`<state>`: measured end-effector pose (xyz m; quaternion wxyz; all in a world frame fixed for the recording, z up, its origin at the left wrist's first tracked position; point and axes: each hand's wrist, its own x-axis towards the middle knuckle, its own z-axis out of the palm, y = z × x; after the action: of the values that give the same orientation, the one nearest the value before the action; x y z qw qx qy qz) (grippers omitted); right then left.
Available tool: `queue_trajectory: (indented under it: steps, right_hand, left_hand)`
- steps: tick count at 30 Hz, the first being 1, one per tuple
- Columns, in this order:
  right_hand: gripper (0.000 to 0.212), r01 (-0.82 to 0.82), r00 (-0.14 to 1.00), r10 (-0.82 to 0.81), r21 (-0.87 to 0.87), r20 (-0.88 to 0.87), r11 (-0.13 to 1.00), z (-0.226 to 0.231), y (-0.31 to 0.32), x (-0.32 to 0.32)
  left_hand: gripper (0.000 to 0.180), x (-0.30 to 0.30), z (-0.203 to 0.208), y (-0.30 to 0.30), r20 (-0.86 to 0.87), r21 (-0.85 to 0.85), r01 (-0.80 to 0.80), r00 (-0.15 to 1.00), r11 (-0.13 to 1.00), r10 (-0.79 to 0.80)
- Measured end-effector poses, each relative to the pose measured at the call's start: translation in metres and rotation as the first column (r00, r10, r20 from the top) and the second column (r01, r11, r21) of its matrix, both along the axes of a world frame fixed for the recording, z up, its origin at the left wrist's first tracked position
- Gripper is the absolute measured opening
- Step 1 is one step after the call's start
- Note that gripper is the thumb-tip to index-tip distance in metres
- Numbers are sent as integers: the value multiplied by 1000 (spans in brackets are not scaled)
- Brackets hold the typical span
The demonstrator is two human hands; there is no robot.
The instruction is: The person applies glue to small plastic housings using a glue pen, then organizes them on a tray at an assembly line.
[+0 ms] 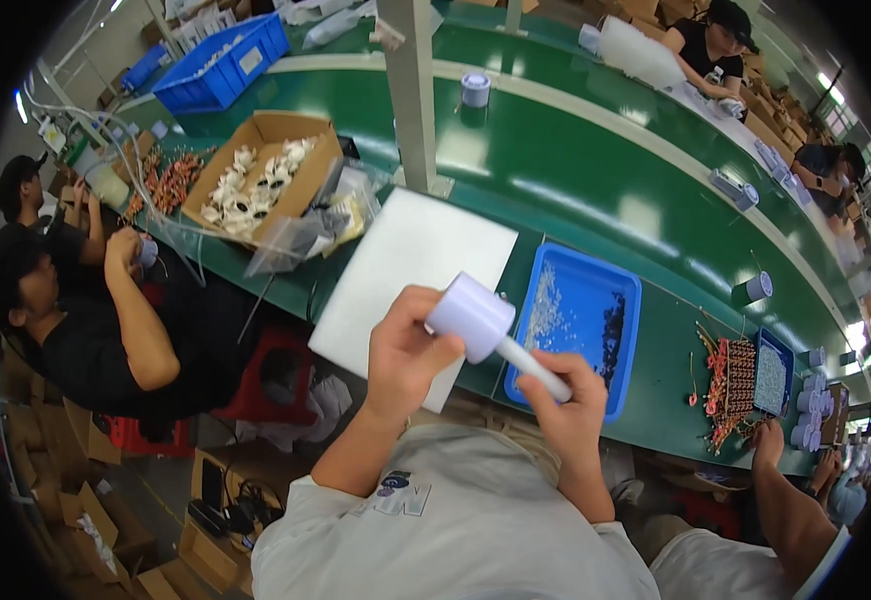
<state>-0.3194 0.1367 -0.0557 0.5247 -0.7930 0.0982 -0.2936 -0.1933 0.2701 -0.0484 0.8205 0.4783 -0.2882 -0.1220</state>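
Above the white foam sheet (411,235), my left hand (406,345) closes its fingers and thumb round a lavender cylindrical housing (473,315), tilted in the air. A white rod (536,370) meets the housing's right side; whether the two are joined I cannot tell. My right hand (571,400) grips the rod's far end between thumb and fingers. Just beyond that hand lies a blue tray (581,275), holding small clear pieces on its left and small black pieces on its right.
Left of the foam stands a cardboard box (321,160) of white parts beside plastic bags. A metal post (413,100) rises behind the foam. Lavender housings (475,90) ride the green conveyor (576,160). Wired parts (731,385) lie to the right. Co-workers sit on both sides.
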Motion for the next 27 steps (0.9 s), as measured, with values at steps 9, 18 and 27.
queue_trajectory:
  steps: [9, 18, 27]
  right_hand:
    - [24, -206, 972, 213, -78, 95, 975, 8, 33, -6]
    - [15, -379, 918, 302, 337, 259, 862, 26, 32, -34]
    - [20, -555, 784, 527, 750, 327, 360, 60, 10, -42]
  left_hand:
    - [11, -26, 31, -25, 441, -246, -316, 805, 917, 396]
    - [17, -46, 68, -27, 613, -299, -256, 687, 919, 390]
    - [20, -64, 84, -25, 643, -346, -300, 615, 889, 457]
